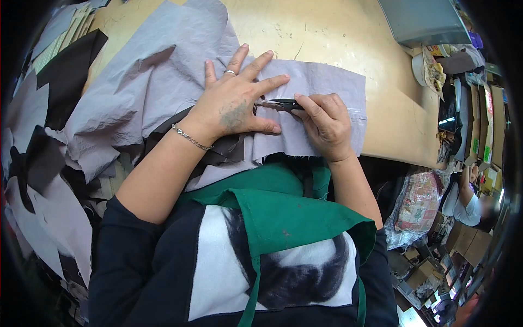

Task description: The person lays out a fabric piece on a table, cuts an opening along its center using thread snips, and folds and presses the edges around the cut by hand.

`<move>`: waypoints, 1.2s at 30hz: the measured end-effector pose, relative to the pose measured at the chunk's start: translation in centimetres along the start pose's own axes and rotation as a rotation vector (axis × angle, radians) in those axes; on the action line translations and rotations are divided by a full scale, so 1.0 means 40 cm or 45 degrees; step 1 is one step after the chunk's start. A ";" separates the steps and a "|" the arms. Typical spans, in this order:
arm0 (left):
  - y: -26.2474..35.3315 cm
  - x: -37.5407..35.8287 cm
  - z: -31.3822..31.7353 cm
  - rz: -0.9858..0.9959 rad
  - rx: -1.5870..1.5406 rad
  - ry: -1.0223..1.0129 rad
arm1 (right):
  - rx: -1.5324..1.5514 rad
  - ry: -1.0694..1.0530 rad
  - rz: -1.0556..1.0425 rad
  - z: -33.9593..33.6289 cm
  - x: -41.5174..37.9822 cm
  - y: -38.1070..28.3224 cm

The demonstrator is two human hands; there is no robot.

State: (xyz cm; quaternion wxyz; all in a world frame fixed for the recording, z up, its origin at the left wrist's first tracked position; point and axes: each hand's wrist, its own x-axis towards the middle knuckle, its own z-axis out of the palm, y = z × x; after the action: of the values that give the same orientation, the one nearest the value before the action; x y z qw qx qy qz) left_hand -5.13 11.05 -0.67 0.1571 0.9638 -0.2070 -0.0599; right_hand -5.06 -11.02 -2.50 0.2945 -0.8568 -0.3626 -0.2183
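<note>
My left hand [235, 103] lies flat with its fingers spread on the light grey-lilac fabric [332, 82], pressing it against the table. A ring and a chain bracelet are on this hand and wrist. In my right hand [327, 120] is a pair of small black thread snips [284, 103], pinched between thumb and fingers. Its tip points left, close to my left thumb and index finger, over the cloth. What the tip touches there is too small to make out. Dark fabric [226, 150] shows under my left wrist.
The pale table [321, 32] carries more bunched grey cloth [136, 82] at the left. Dark and grey fabric pieces [54, 212] hang at the far left. A grey metal box [425, 22] stands back right. Another person [471, 204] and a plastic-wrapped bundle [417, 204] are at right.
</note>
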 end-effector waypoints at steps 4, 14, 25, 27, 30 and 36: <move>0.003 0.001 -0.001 -0.001 0.002 0.002 | -0.021 -0.003 -0.005 0.000 -0.002 0.001; -0.002 0.000 0.005 0.005 0.007 0.020 | -0.177 0.005 -0.029 0.009 -0.008 -0.008; 0.003 0.000 -0.002 -0.007 -0.011 0.011 | -0.151 0.040 -0.006 0.008 -0.009 -0.012; 0.002 0.000 -0.001 -0.009 -0.011 0.009 | -0.147 0.047 -0.001 0.008 -0.010 -0.013; 0.002 0.000 0.001 -0.010 -0.015 0.009 | -0.148 0.052 -0.009 0.008 -0.010 -0.013; -0.002 0.000 0.007 -0.008 -0.013 0.018 | -0.111 0.097 -0.045 0.008 -0.004 -0.011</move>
State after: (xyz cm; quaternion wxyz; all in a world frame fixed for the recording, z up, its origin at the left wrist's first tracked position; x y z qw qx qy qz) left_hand -5.16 11.04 -0.95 0.1633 0.9640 -0.2026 -0.0546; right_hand -5.44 -10.65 -2.68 0.2666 -0.8534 -0.3563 -0.2714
